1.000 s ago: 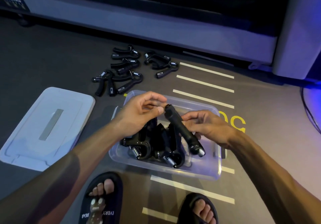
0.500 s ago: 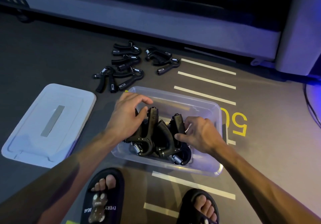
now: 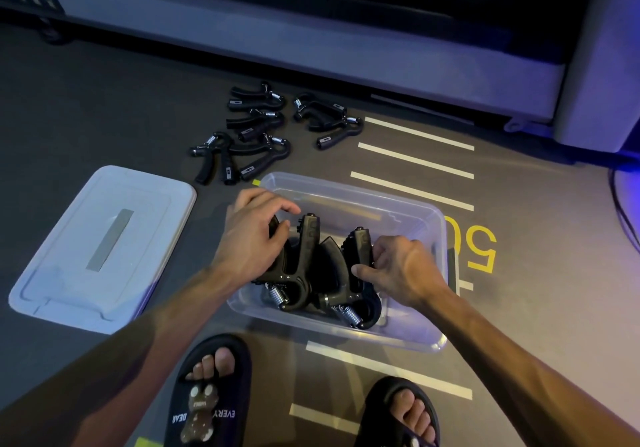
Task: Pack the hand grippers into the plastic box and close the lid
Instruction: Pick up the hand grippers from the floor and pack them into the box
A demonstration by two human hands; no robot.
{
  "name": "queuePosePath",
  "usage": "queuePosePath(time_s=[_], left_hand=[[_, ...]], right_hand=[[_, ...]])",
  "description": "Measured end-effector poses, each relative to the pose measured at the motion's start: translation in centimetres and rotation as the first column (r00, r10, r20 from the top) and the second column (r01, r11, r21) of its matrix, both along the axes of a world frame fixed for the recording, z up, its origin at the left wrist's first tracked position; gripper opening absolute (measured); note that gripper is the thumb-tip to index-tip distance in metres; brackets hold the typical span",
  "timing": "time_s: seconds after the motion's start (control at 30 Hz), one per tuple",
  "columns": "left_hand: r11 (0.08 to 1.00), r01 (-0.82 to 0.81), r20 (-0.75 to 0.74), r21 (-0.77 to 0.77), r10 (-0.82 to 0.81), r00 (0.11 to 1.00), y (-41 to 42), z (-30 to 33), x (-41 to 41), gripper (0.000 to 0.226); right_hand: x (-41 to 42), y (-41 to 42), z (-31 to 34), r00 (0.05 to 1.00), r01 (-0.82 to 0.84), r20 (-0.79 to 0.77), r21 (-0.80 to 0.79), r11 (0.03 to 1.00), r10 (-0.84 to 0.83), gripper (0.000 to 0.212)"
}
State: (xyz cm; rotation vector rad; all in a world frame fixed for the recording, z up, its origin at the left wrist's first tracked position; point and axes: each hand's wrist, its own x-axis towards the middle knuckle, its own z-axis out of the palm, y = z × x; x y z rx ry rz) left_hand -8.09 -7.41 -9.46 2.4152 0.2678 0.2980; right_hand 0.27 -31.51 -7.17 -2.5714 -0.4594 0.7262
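Note:
A clear plastic box (image 3: 414, 211) sits open on the floor in front of my feet. Several black hand grippers (image 3: 308, 266) with steel springs stand packed in its near half. My left hand (image 3: 251, 235) rests on the leftmost gripper in the box, fingers curled over its handle. My right hand (image 3: 398, 268) grips the rightmost hand gripper (image 3: 360, 244) inside the box, thumb against its side. Several more black hand grippers (image 3: 263, 134) lie loose on the floor beyond the box. The white lid (image 3: 104, 245) lies flat to the box's left.
The floor is dark with white stripes (image 3: 415, 159) and a yellow number (image 3: 474, 245) to the right of the box. A treadmill base (image 3: 311, 41) runs across the back. My feet in dark sandals (image 3: 211, 391) stand just below the box. A cable (image 3: 623, 211) runs at the far right.
A second ago both hands held one gripper above the box. It now stands inside the box at the right, and both hands have dropped in among the packed grippers.

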Motion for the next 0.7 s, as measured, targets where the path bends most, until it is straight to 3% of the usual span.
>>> queuePosePath(time_s=[0.47,0.6,0.7], left_hand=[[1.0,0.002,-0.003,0.024,-0.002,1.0,-0.1,-0.1,0.1,0.021],[1.0,0.005,-0.005,0.028,-0.004,1.0,-0.1,0.0,0.1,0.021],[1.0,0.007,-0.009,0.027,-0.007,1.0,-0.1,0.0,0.1,0.02]], right_hand=[[-1.4,2.0,0.7,0.992,-0.019,0.117,-0.175,0.984,0.04,0.034],[-1.1,1.8,0.8,0.998,0.01,0.062,-0.178,0.984,0.001,0.039],[-0.1,1.1,1.0,0.994,0.063,-0.085,-0.123,0.99,-0.074,0.05]])
